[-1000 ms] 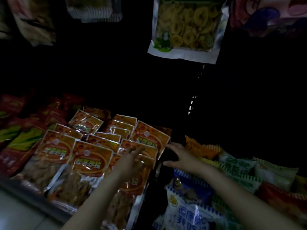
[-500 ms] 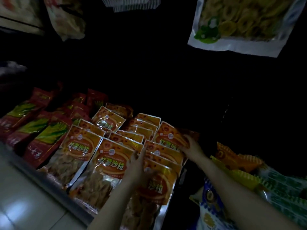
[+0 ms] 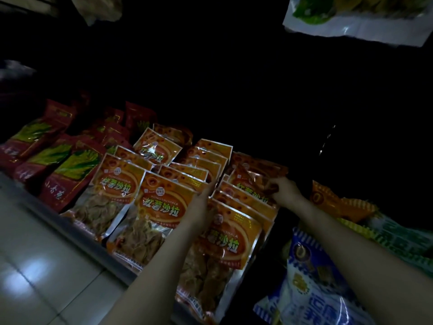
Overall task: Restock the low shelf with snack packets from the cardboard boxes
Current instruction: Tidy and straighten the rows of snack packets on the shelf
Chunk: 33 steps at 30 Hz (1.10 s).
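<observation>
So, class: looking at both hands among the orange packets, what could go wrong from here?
1. The right hand pinches the corner of a rear orange packet; tugging might tear it or disturb the overlapped row.
2. The left hand rests between leaning packets, so the front orange packet may slide over the shelf edge.
3. Dim light could hide misplaced stock.

hands point(image 3: 241, 195) on orange packets point(image 3: 161, 205) (dim shelf)

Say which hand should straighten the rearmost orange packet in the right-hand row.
Right. The right hand already pinches that rear orange packet; the left hand lies flat against the front packets, nearer the camera.
</observation>
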Each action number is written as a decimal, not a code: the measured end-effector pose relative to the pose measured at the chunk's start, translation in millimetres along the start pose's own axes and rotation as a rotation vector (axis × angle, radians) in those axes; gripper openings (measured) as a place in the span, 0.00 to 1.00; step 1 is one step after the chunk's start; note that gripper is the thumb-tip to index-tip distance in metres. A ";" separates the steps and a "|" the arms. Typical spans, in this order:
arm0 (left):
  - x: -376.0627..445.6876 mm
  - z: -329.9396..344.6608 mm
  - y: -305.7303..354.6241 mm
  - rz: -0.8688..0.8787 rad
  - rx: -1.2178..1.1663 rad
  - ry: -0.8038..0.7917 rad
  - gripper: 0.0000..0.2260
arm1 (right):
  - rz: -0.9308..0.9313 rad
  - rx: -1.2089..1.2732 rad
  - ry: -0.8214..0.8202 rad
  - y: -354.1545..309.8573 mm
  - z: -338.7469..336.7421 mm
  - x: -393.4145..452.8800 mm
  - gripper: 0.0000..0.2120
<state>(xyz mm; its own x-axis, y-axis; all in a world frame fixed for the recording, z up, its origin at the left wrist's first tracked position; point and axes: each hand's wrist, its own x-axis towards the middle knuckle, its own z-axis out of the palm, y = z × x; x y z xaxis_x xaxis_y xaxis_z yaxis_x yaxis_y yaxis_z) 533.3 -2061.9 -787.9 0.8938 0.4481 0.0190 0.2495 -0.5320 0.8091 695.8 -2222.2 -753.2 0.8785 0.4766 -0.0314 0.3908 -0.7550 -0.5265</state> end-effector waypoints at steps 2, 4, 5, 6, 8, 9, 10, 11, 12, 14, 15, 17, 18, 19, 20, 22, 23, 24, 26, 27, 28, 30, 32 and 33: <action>-1.7 0.3 3.6 0.002 0.101 -0.004 0.30 | -0.022 0.061 -0.013 -1.5 -7.4 -3.3 0.11; -2.6 -0.5 7.2 0.015 0.137 -0.001 0.30 | -0.006 0.213 -0.013 -7.0 -13.4 -10.6 0.14; -1.8 -1.1 9.7 0.019 0.127 0.009 0.29 | 0.004 0.286 0.008 -9.0 -15.3 -14.1 0.13; 0.1 -1.2 11.2 0.021 0.109 0.026 0.29 | 0.003 0.316 0.041 -9.4 -16.1 -16.2 0.13; 4.6 -1.4 16.1 0.022 0.083 0.066 0.30 | -0.026 0.271 0.099 -9.6 -16.3 -20.8 0.12; 6.1 -1.1 19.2 0.023 0.104 0.084 0.30 | -0.044 0.228 0.111 -10.0 -16.5 -24.4 0.12; 7.7 -0.7 23.4 0.030 0.159 0.108 0.30 | -0.074 0.172 0.111 -10.5 -17.9 -27.9 0.11; 8.6 -0.4 27.5 0.051 0.229 0.128 0.30 | -0.105 0.105 0.093 -11.8 -19.6 -31.5 0.11; 9.7 1.0 31.8 0.089 0.288 0.134 0.30 | -0.135 0.048 0.057 -12.5 -21.8 -34.5 0.11; 12.2 5.2 41.7 0.183 0.365 0.074 0.31 | -0.183 0.023 -0.047 -14.6 -27.3 -38.5 0.11; 12.9 7.8 47.5 0.211 0.395 0.014 0.30 | -0.192 0.049 -0.080 -14.7 -30.0 -40.0 0.11; 13.0 13.5 54.9 0.190 0.407 -0.085 0.28 | -0.178 0.119 -0.080 -14.8 -33.6 -41.6 0.11; 12.6 15.6 56.1 0.162 0.391 -0.103 0.27 | -0.149 0.162 -0.052 -12.8 -34.0 -41.2 0.11; 12.6 17.0 56.0 0.140 0.376 -0.104 0.27 | -0.114 0.204 -0.022 -11.5 -35.2 -42.7 0.11; 12.6 18.0 55.4 0.132 0.382 -0.094 0.27 | -0.094 0.213 0.006 -8.7 -36.2 -43.3 0.13; 13.2 18.3 52.5 0.143 0.459 -0.065 0.27 | -0.130 0.083 0.055 -2.3 -37.3 -43.5 0.12; 13.2 17.3 51.6 0.154 0.506 -0.054 0.27 | -0.159 -0.027 0.082 -0.9 -37.9 -44.4 0.10; 12.6 16.3 50.9 0.164 0.542 -0.044 0.27 | -0.177 -0.129 0.116 0.6 -38.0 -44.7 0.10; 10.5 14.7 50.2 0.183 0.563 -0.018 0.27 | -0.193 -0.207 0.164 1.7 -37.8 -46.4 0.11; 9.9 13.9 50.4 0.189 0.541 -0.003 0.27 | -0.211 -0.211 0.180 2.6 -37.5 -46.3 0.11; 10.0 13.3 50.5 0.192 0.502 0.018 0.27 | -0.225 -0.194 0.194 2.8 -37.4 -46.3 0.11; 12.9 12.8 52.8 0.214 0.445 0.078 0.27 | -0.297 -0.172 0.187 -0.6 -38.1 -48.3 0.11; 17.3 12.7 58.1 0.247 0.485 0.104 0.28 | -0.373 -0.163 0.131 -6.2 -36.8 -49.4 0.10; 19.8 12.7 60.7 0.253 0.526 0.097 0.28 | -0.401 -0.154 0.096 -10.1 -35.8 -50.0 0.10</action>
<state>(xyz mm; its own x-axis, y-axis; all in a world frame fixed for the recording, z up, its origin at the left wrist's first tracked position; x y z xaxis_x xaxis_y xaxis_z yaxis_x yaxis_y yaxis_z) 570.9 -2094.5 -745.9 0.9174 0.3118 0.2473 0.2068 -0.9044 0.3733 657.7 -2254.5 -715.9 0.6677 0.7071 0.2328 0.7362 -0.5807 -0.3476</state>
